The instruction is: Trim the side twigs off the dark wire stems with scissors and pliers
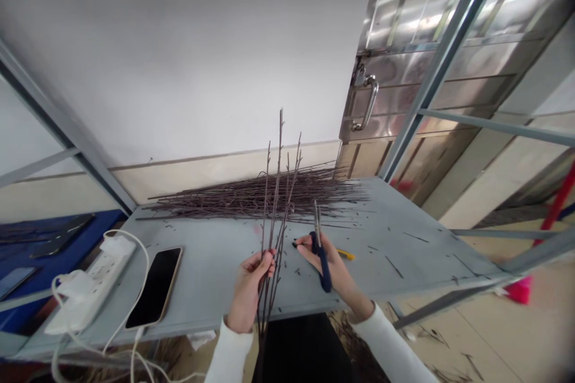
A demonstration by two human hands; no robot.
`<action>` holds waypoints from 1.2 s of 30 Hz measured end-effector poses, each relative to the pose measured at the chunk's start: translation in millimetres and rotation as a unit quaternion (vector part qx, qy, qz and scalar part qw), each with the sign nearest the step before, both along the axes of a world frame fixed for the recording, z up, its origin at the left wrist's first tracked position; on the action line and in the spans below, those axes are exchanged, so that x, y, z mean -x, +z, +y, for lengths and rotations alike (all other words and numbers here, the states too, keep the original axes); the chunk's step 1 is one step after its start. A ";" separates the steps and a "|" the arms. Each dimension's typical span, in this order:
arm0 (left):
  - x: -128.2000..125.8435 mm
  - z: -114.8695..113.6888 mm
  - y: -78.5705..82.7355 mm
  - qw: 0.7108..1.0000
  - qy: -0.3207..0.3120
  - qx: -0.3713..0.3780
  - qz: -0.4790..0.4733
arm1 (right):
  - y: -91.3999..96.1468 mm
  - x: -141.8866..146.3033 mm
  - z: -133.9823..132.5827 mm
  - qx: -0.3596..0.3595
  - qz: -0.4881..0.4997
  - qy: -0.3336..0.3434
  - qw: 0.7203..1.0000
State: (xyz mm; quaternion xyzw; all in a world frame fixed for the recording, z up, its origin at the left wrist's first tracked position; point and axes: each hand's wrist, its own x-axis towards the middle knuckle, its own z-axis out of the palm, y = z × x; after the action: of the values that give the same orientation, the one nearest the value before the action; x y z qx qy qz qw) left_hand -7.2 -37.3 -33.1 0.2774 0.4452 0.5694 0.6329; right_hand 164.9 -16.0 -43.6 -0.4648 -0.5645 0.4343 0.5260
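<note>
Several thin dark-brown twigs, too overlapped to count, are pinched in the left hand; the right hand grips one pair of navy-handled steel scissors. Beyond both hands, one dark-brown twig pile lies on the grey table.

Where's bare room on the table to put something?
Table between phone and left hand, in front of the twig pile. Right of the yellow tool, some room among scattered twig bits. Crowded: left end, power strip and cable; back, twig pile.
</note>
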 end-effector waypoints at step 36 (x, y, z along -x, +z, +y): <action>-4.7 -3.3 -31.7 0.997 0.076 0.021 -0.012 | 15.5 32.1 8.7 0.029 0.232 -0.095 0.968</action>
State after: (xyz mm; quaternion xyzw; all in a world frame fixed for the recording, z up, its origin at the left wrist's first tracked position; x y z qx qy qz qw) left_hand -2.5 -40.6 -64.8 0.2229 0.4690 0.6098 0.5988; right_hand 132.8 -7.4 -28.1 -0.4182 -0.3675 0.4941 0.6678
